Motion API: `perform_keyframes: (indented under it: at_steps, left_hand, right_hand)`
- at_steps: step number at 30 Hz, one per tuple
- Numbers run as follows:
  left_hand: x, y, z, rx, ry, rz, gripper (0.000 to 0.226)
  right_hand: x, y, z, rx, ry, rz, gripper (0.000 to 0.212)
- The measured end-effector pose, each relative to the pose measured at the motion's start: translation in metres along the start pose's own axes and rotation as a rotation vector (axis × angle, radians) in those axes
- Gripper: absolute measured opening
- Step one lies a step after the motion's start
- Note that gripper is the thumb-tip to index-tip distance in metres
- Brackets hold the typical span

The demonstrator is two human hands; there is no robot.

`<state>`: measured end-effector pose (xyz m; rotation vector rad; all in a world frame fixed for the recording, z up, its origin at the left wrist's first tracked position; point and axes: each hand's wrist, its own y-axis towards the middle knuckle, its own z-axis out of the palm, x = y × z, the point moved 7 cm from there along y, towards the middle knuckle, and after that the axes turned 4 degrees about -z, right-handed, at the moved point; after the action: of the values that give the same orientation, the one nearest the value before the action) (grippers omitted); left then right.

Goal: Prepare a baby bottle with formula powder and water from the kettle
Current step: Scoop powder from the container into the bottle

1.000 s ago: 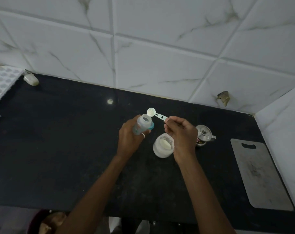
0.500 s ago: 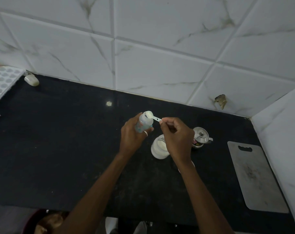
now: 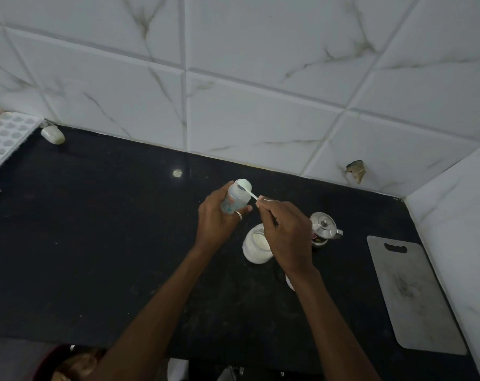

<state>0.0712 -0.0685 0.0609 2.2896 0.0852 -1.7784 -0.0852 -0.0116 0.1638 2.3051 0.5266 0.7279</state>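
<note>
Two hands meet over the middle of the black tabletop (image 3: 95, 243). The left hand (image 3: 215, 221) has its grip curled round a small bottle (image 3: 237, 198), which tilts with its open mouth toward the tiled wall (image 3: 260, 78). The right hand (image 3: 285, 229) pinches the handle of a white scoop (image 3: 248, 191), whose bowl sits at the bottle's mouth. Just nearer the front edge stands an open jar (image 3: 256, 247) of white powder, its right side hidden behind the right hand. A steel kettle (image 3: 322, 228) stands just right of that hand. A white piece (image 3: 289, 281) shows from under the right forearm, mostly covered. A grey cutting board (image 3: 414, 295) lies flat along the right edge. An ice tray (image 3: 5, 138) and a small white lump (image 3: 53, 134) sit at the back left corner.
</note>
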Motion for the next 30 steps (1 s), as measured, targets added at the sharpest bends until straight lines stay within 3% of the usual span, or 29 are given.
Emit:
perform_keyframes:
  at_steps: [11,16,20,30]
  left_hand:
    - [-0.005,0.000,0.002,0.013,0.031,0.032,0.069]
    - [-0.005,0.001,0.003,0.006,0.028,0.010,0.080]
    - [-0.005,0.002,0.005,0.015,0.034,0.018,0.070]
    - [0.001,0.003,0.008,0.018,0.054,-0.001,0.071]
  right_hand:
    - [-0.006,-0.001,-0.001,-0.009,-0.005,-0.001,0.010]
    - [-0.005,0.001,-0.001,0.003,-0.014,-0.015,0.010]
    - [-0.008,0.001,-0.001,-0.010,-0.018,0.001,0.011]
    - [-0.011,-0.001,0.002,0.005,-0.020,-0.001,0.015]
